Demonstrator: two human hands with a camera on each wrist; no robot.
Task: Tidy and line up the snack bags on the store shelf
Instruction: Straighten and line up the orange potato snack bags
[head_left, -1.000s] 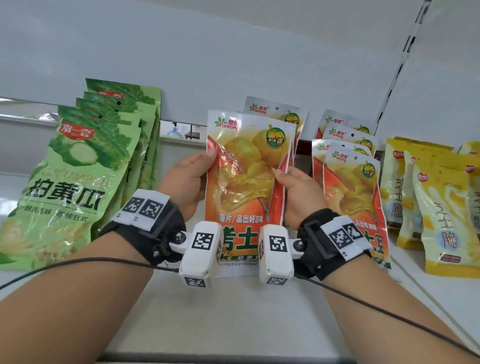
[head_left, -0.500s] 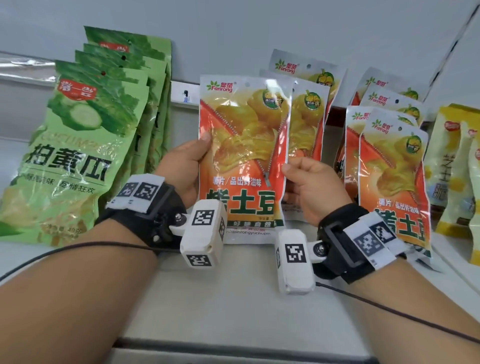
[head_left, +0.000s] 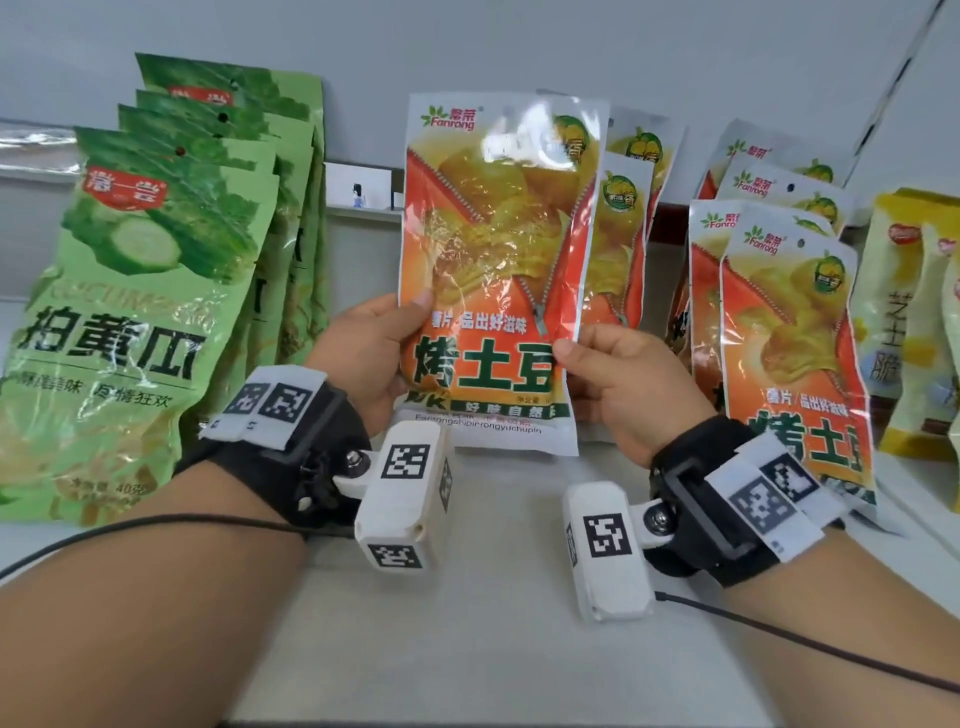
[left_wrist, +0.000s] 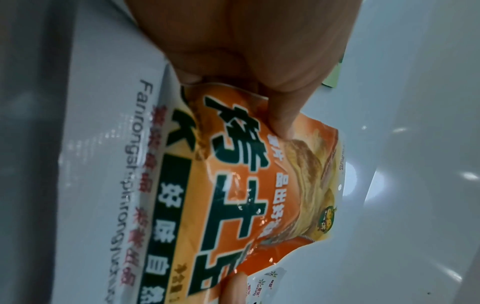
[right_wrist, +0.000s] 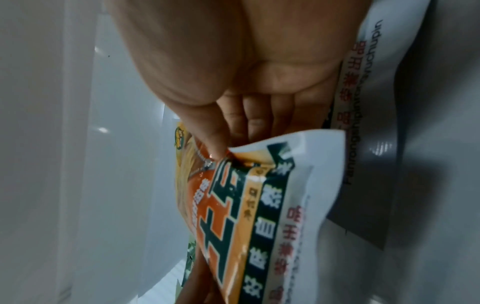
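An orange potato-chip bag (head_left: 498, 270) is held upright above the shelf (head_left: 493, 597), its front facing me. My left hand (head_left: 371, 345) pinches its lower left edge, thumb on the front. My right hand (head_left: 618, 379) pinches its lower right edge the same way. The left wrist view shows the left hand's thumb (left_wrist: 280, 111) pressing the orange bag (left_wrist: 233, 195). In the right wrist view the right hand's thumb (right_wrist: 207, 131) lies on the bag's front (right_wrist: 233, 205), fingers behind. Two more orange bags (head_left: 623, 234) stand just behind it.
A row of green cucumber-chip bags (head_left: 130, 322) leans at the left. Another row of orange bags (head_left: 789, 338) stands at the right, with yellow bags (head_left: 904, 322) beyond it. The white back wall (head_left: 467, 47) closes the shelf.
Both hands have slid down from the bag's middle to its lower edges, and the bag now stands higher in view. My head has moved closer and tilted down.
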